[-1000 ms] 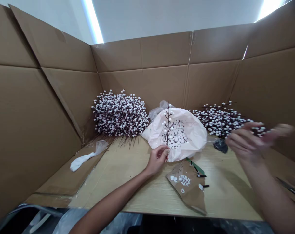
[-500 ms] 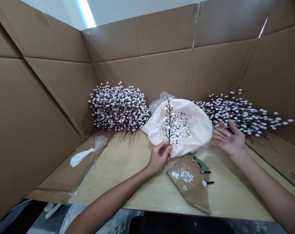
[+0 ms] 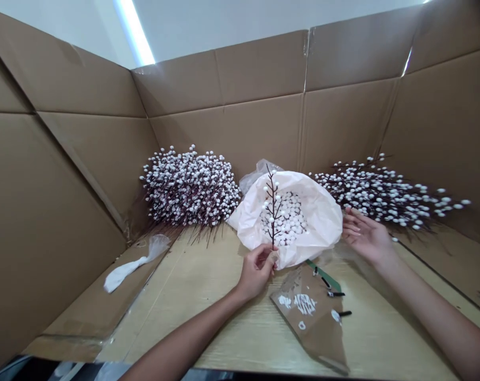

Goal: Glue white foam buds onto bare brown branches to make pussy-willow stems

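Upright in my left hand is a dark brown artificial berry branch, pinched low on its stem between thumb and fingers. A few white berries sit along its upper twigs; other twig ends are bare. Behind it lies a pale plastic bag, spread wide, with many loose white berries inside. My right hand is at the bag's right rim, palm turned toward the bag, fingers stretched out and nothing visible in them. Whether the fingertips touch the rim I cannot tell.
Finished-looking berry branches are piled left and right. A cardboard piece with white glue smears and dark bits lies in front. A knotted white bag is at left. Cardboard walls surround the table. One white berry shows beside my right wrist.
My right hand has turned and its fingers have straightened toward the bag's rim. My left hand still holds the branch. The view has tilted up slightly.
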Available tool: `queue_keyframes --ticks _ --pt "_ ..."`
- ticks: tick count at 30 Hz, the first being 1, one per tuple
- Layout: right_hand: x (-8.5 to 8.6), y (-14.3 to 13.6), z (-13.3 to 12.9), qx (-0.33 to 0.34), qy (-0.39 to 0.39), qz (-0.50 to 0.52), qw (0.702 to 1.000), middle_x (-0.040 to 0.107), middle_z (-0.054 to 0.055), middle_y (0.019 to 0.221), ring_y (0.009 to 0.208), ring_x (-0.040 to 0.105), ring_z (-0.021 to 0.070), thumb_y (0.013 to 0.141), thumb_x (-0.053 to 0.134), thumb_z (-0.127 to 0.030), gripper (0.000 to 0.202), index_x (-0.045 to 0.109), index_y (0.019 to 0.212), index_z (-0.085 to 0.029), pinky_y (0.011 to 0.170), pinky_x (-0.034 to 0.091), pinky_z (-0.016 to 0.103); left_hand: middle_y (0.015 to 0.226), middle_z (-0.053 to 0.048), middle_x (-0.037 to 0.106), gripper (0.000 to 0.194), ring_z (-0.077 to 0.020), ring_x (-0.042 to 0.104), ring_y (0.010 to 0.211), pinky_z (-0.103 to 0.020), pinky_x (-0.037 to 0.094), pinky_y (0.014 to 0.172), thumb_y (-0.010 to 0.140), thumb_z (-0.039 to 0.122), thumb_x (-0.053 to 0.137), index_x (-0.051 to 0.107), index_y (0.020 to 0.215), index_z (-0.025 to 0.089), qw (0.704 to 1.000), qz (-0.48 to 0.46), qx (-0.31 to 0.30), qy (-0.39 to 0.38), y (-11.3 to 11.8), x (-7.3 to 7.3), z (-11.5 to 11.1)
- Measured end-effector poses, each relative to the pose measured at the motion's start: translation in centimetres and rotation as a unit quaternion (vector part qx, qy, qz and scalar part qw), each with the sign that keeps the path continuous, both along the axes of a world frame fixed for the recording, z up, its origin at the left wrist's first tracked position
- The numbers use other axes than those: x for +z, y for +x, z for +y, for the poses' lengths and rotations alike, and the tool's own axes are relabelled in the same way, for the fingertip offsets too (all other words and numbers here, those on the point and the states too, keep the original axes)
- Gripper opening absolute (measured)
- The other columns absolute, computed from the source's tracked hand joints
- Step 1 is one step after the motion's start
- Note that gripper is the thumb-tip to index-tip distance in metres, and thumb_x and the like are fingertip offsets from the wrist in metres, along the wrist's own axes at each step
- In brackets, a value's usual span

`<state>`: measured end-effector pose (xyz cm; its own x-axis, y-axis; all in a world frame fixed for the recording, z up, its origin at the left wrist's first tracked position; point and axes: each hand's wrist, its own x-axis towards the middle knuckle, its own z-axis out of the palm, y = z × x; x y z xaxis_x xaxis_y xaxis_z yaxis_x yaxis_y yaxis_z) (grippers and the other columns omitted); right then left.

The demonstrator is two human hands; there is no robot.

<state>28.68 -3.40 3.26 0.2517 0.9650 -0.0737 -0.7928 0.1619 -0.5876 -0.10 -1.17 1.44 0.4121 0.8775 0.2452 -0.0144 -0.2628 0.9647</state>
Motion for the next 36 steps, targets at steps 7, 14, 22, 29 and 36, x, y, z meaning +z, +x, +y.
queue_keyframes --ticks 7,14,22,29,36 --pt "-1.5 0.1 0.8 0.004 -0.039 -0.019 0.999 0.052 -0.002 0.06 0.041 0.043 0.0047 0.068 0.061 -0.012 0.01 0.061 0.078 -0.016 0.036 0.042 0.014 0.064 0.0 0.057 0.031 -0.0093 0.051 0.053 -0.019 0.042 0.048 0.081 0.043 0.062 0.062 0.092 0.014 1.0 -0.005 -0.005 0.006 0.0 -0.1 -0.1" --pt "-1.1 -0.5 0.6 -0.004 -0.053 0.02 0.998 0.049 -0.003 0.055 0.038 0.042 0.0036 0.069 0.06 -0.015 0.002 0.059 0.071 -0.017 0.035 0.039 0.012 0.063 0.0 0.055 0.032 -0.008 0.049 0.052 -0.019 0.041 0.049 0.083 0.043 0.059 0.06 0.092 0.013 1.0 -0.005 -0.016 0.014 -0.1 0.1 -0.2" --pt "-0.5 -1.0 0.6 -0.026 -0.065 0.052 0.996 0.055 -0.002 0.058 0.038 0.044 0.0048 0.078 0.047 -0.012 0.016 0.06 0.087 -0.015 0.033 0.039 0.013 0.065 0.0 0.055 0.032 -0.0087 0.051 0.054 -0.019 0.042 0.05 0.084 0.042 0.058 0.06 0.094 0.012 1.0 -0.004 -0.018 0.02 -0.2 -0.2 -0.1" --pt "-0.4 -1.3 0.5 -0.03 -0.079 0.039 0.996 0.051 -0.001 0.055 0.035 0.044 0.0059 0.081 0.039 -0.009 0.017 0.055 0.08 -0.014 0.031 0.039 0.014 0.064 0.0 0.055 0.036 -0.0088 0.051 0.055 -0.019 0.043 0.049 0.082 0.044 0.06 0.06 0.094 0.01 1.0 -0.007 -0.019 0.017 -0.1 -0.4 0.0" --pt "-0.9 -1.2 0.9 -0.039 -0.077 0.026 0.996 0.046 -0.003 0.053 0.035 0.041 0.0044 0.08 0.043 -0.006 0.014 0.047 0.071 -0.017 0.03 0.037 0.011 0.065 -0.001 0.056 0.033 -0.0089 0.052 0.055 -0.019 0.043 0.049 0.083 0.042 0.059 0.06 0.095 0.01 1.0 -0.001 -0.016 0.022 -0.1 -0.4 0.0"
